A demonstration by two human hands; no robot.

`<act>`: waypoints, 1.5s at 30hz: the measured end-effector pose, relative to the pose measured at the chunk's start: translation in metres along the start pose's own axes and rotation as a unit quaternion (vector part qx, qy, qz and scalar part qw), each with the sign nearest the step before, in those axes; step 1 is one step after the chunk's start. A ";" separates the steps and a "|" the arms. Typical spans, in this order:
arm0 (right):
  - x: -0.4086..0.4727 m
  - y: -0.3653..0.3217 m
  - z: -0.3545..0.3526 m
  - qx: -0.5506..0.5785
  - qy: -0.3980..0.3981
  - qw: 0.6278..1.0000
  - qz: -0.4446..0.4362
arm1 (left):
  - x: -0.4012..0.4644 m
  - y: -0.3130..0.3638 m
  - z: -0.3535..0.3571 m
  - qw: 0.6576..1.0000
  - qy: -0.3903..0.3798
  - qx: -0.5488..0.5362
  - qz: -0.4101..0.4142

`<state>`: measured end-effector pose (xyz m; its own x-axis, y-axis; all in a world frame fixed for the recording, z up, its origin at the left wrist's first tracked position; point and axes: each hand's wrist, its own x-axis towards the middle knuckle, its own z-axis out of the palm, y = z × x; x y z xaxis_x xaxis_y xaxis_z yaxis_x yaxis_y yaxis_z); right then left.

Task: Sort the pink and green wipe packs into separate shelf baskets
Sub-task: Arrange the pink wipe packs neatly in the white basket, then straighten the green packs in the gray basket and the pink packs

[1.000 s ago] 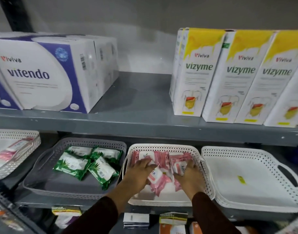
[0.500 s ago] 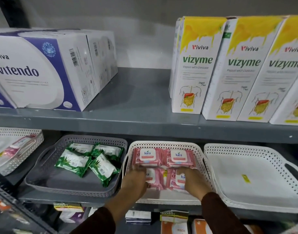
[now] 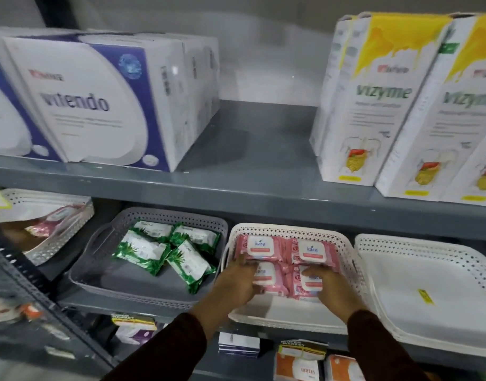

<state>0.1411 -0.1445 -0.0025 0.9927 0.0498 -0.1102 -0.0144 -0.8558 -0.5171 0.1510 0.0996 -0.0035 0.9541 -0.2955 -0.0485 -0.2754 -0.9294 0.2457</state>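
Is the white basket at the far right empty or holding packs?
Empty as far as visible: the far-right white basket shows only a bare floor with a small yellow sticker; no packs.

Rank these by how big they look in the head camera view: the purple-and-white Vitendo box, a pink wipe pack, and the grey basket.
1. Vitendo box, though it may be nearer the camera, so its lead is unsure.
2. Grey basket, holding green packs.
3. Pink wipe pack, clearly smallest.
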 end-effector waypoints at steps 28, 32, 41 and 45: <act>0.004 -0.241 0.117 0.211 -0.174 0.959 0.070 | -0.055 -0.144 -0.053 0.966 -0.092 -0.201 -0.137; 0.003 -0.226 0.127 0.236 -0.150 0.958 0.063 | -0.060 -0.180 -0.058 0.971 0.045 -0.180 -0.152; 0.040 -0.219 0.144 -0.037 -0.116 0.987 -0.105 | -0.054 -0.251 -0.048 0.996 -0.074 -0.015 -0.056; 0.046 -0.211 0.151 -0.048 -0.130 0.982 -0.126 | -0.051 -0.249 -0.056 0.995 -0.086 0.029 -0.051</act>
<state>0.1720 0.1155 -0.0266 0.8986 0.3856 -0.2093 0.2513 -0.8434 -0.4750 0.1773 0.3589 -0.0081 0.9445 -0.2274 -0.2373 -0.1889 -0.9664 0.1744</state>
